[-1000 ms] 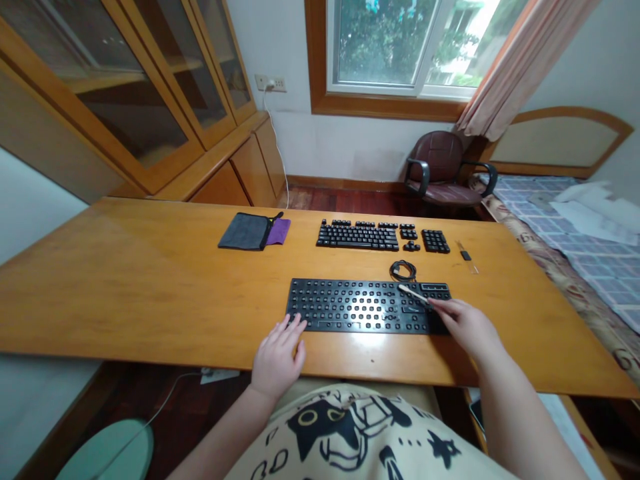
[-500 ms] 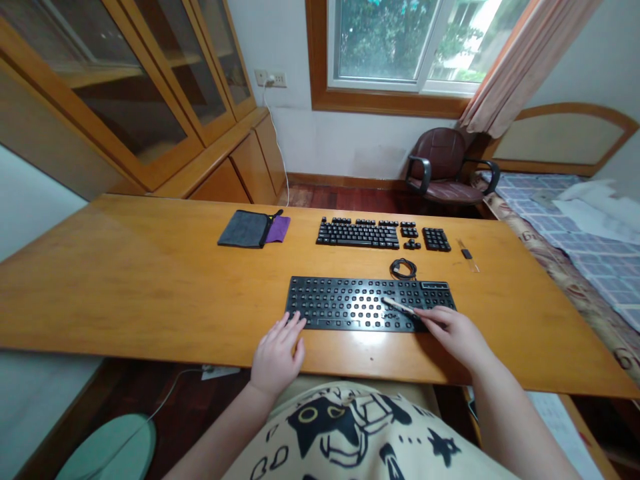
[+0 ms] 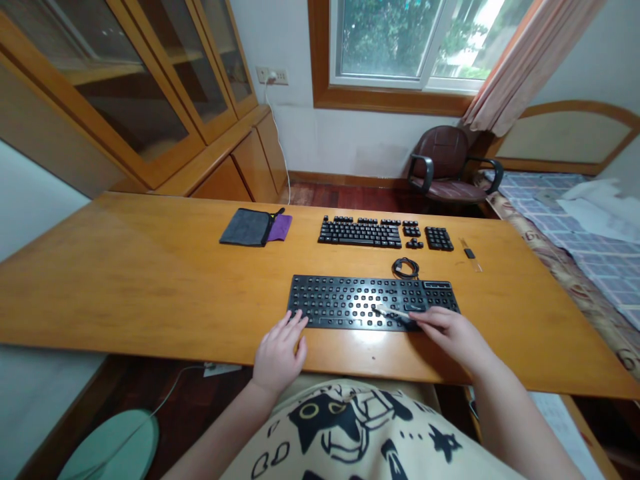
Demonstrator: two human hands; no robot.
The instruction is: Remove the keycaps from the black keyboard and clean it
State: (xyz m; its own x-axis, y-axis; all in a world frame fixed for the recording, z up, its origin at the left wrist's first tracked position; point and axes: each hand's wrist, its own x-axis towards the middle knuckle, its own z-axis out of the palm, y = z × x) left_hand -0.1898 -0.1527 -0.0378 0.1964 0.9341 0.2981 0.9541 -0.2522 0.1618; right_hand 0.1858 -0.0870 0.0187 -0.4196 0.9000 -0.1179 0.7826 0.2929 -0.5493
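Note:
A black keyboard (image 3: pixel 340 304) with its keycaps off lies flat near the desk's front edge, its switch posts bare. My left hand (image 3: pixel 281 352) rests on its lower left corner, fingers stretched out and nothing held. Between the fingers of my right hand (image 3: pixel 447 331) is a slim, pale brush (image 3: pixel 395 312), pointing left with its tip over the keys right of the middle. Whether the tip touches the keyboard I cannot tell. The coiled black cable (image 3: pixel 405 268) sits just behind the keyboard. Farther back, the loose black keycaps (image 3: pixel 360 233) are laid out in keyboard order.
A grey zip pouch (image 3: pixel 246 227) and a purple cloth (image 3: pixel 280 227) lie at the back left. To the right of the number keycaps (image 3: pixel 439 239) is a small wire tool with a black grip (image 3: pixel 469 253). Beyond the wooden desk (image 3: pixel 150 280) stands a brown chair (image 3: pixel 443 163).
The brush tip has moved slightly left and toward me, and my right hand has shifted a little with it. My left hand stays on the keyboard's corner.

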